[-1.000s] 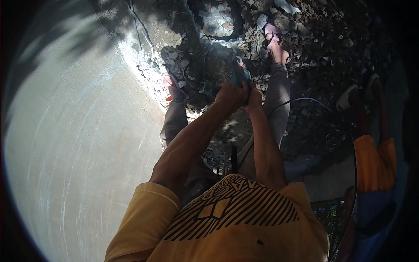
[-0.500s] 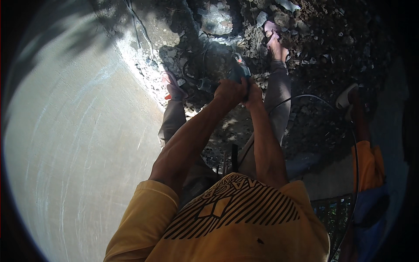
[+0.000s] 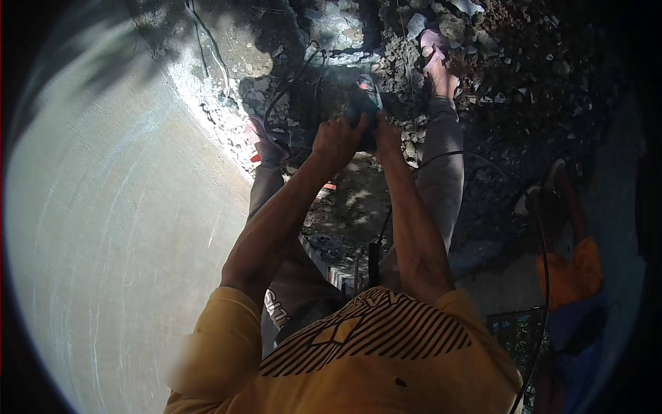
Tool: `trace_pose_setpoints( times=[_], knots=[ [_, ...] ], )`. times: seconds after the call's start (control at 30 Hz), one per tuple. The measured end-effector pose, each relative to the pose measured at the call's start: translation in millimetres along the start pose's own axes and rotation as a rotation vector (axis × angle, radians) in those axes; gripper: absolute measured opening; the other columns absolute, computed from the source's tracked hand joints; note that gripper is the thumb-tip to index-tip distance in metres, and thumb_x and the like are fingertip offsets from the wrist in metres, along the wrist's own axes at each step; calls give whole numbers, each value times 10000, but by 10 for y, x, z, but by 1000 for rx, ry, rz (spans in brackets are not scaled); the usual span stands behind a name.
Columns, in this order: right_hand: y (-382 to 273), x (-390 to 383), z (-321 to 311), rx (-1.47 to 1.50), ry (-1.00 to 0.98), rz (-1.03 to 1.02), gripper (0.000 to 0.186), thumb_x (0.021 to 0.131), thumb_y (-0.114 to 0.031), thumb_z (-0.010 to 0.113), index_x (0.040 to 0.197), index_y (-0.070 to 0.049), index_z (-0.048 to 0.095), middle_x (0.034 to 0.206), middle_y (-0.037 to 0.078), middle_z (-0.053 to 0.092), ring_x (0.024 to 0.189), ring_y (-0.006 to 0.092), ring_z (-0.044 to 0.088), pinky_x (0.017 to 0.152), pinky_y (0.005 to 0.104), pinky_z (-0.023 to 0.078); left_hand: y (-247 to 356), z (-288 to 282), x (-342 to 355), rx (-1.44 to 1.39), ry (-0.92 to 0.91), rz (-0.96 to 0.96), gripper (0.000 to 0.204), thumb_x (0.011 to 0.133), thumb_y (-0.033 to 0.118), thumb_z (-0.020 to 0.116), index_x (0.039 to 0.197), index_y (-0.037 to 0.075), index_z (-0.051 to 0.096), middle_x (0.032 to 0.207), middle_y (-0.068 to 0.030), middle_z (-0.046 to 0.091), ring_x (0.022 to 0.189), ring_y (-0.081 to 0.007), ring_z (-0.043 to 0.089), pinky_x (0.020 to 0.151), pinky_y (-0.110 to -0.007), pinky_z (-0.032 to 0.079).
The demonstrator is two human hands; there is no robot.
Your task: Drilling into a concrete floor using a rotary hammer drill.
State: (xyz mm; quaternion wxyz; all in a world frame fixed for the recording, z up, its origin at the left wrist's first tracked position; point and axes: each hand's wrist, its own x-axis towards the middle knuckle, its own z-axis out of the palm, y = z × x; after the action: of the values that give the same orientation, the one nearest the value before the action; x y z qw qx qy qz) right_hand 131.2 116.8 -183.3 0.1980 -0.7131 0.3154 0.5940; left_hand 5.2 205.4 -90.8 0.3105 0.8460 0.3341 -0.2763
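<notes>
Out in front of me, both hands grip a dark teal power tool (image 3: 365, 103) with a small orange part near its top; its exact kind is hard to make out in the shade. My left hand (image 3: 334, 143) is closed around its left side, thumb toward the middle. My right hand (image 3: 387, 135) wraps the right side close by. Beyond the tool lies shaded, broken ground with a pale flat patch (image 3: 339, 31). The tool's working end is hidden in shadow.
Loose rubble (image 3: 510, 83) covers the ground to the right. A pale wall (image 3: 103, 228) fills the left. A black cable (image 3: 546, 276) runs down the right side, past another person (image 3: 576, 276) in orange and blue. Thin cords (image 3: 210, 41) lie at the far left.
Both hands and the tool have shifted slightly left, and the left hand sits lower on it. At right, the other person's legs have moved, and the cable has shifted left.
</notes>
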Motion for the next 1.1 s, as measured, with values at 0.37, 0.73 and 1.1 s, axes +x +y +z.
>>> trace_pose_setpoints(
  times=[0.37, 0.73, 1.1],
  knots=[
    [-1387, -608, 1330, -672, -48, -88, 294, 862, -214, 629, 1019, 31, 669, 1022, 147, 667, 808, 294, 680, 548, 398, 612, -1079, -869, 523, -370, -178, -188, 627, 774, 99, 633, 1386, 90, 496, 999, -229, 704, 945, -408, 683, 805, -485, 556],
    [-237, -1412, -384, -981, 14, -524, 606, 1000, -408, 351, 1442, 2, 414, 1270, 309, 577, 1120, 492, 575, 961, 542, 443, 573, -485, -838, -404, 148, -161, 673, 783, 25, 610, 1429, 67, 429, 936, -142, 654, 843, -333, 648, 725, -466, 510],
    [-411, -1708, -462, -725, 108, -367, 500, 980, -378, 390, 1327, -44, 527, 1056, 237, 677, 946, 404, 674, 809, 491, 510, 604, -869, -741, -333, 151, -74, 629, 794, 60, 611, 1407, 73, 474, 916, -138, 662, 830, -314, 652, 702, -437, 515]
  ],
)
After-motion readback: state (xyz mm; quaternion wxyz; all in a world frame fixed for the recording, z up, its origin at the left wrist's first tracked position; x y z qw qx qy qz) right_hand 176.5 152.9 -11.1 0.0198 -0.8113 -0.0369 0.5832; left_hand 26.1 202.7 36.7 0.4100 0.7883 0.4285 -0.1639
